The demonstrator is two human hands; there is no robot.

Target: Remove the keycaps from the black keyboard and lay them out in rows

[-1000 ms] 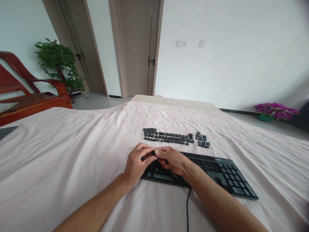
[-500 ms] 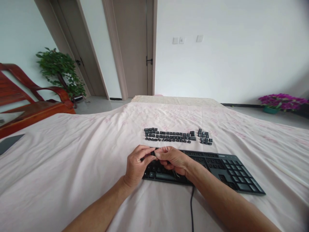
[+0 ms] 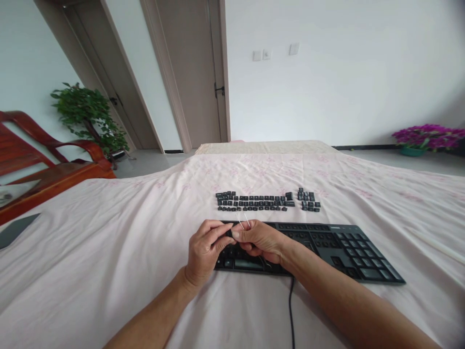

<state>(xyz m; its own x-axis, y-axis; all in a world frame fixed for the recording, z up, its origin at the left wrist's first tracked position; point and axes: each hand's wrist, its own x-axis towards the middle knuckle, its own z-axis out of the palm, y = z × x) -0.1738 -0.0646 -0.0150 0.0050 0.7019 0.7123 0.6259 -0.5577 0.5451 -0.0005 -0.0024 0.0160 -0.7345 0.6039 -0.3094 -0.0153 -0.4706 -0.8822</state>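
A black keyboard (image 3: 337, 249) lies on a bed covered with a pale pink sheet (image 3: 109, 242), its cable (image 3: 290, 310) running toward me. Both hands meet over the keyboard's left end. My left hand (image 3: 203, 252) is closed, fingertips pinching a small black keycap (image 3: 229, 233). My right hand (image 3: 259, 241) is closed on a thin wire keycap puller (image 3: 242, 220), whose two prongs stick up past my fingers. Beyond the keyboard, several removed keycaps (image 3: 254, 202) lie in neat rows, with a smaller cluster (image 3: 308, 201) to their right.
A red wooden chair (image 3: 43, 160) and a green potted plant (image 3: 87, 114) stand at the left. A dark flat object (image 3: 16, 229) lies at the sheet's left edge. Doors (image 3: 189, 72) are behind, and purple flowers (image 3: 428, 135) sit on the floor at right.
The view has shifted slightly, so the keyboard and keycaps sit a little higher and further right. My hands stay together over the keyboard's left end with barely any movement.
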